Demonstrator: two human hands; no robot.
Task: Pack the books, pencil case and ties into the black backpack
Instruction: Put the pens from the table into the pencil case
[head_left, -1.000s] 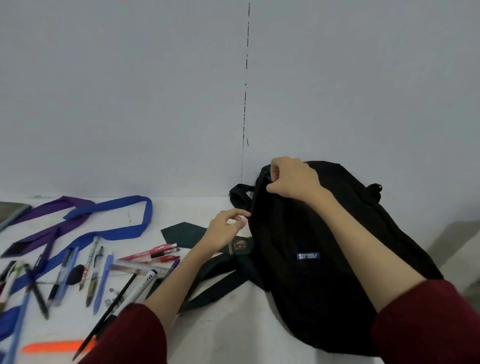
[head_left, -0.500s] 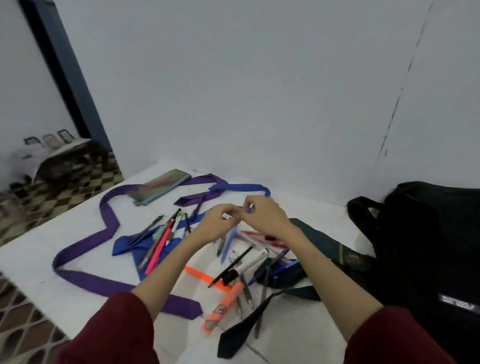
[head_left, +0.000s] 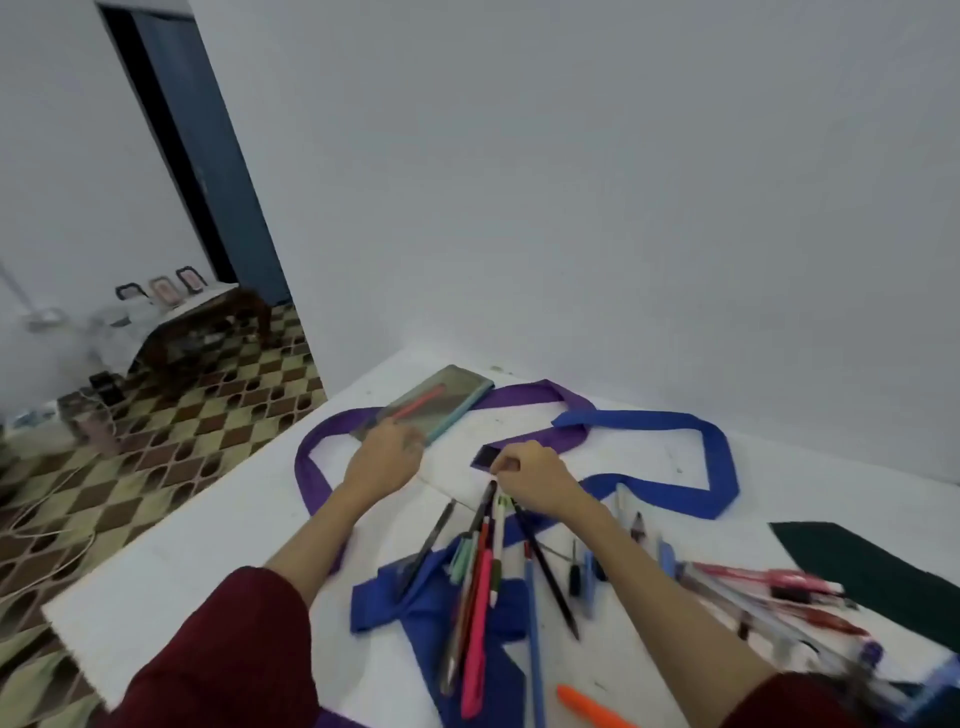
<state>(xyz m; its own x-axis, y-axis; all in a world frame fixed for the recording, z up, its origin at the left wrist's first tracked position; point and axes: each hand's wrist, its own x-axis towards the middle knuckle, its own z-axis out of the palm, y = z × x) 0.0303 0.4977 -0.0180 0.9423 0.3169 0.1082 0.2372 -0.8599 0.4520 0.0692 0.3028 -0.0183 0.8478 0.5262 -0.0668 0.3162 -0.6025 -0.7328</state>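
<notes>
Left hand (head_left: 384, 460) reaches the pencil case (head_left: 434, 402) at the table's (head_left: 208, 545) far corner, grip unclear, right hand (head_left: 535, 475) curled, contents unclear; case looks light, semi-stiff, best pinched along 1 long edge.

The purple tie (head_left: 524, 397) and blue tie (head_left: 719, 462) look like smooth woven cloth with a faint sheen, the dark green tie (head_left: 872, 569) matt. The pencil case (head_left: 439, 402) has a clear, glossy plastic face. The pens (head_left: 480, 587) are shiny plastic on a matt white table (head_left: 218, 540).
</notes>
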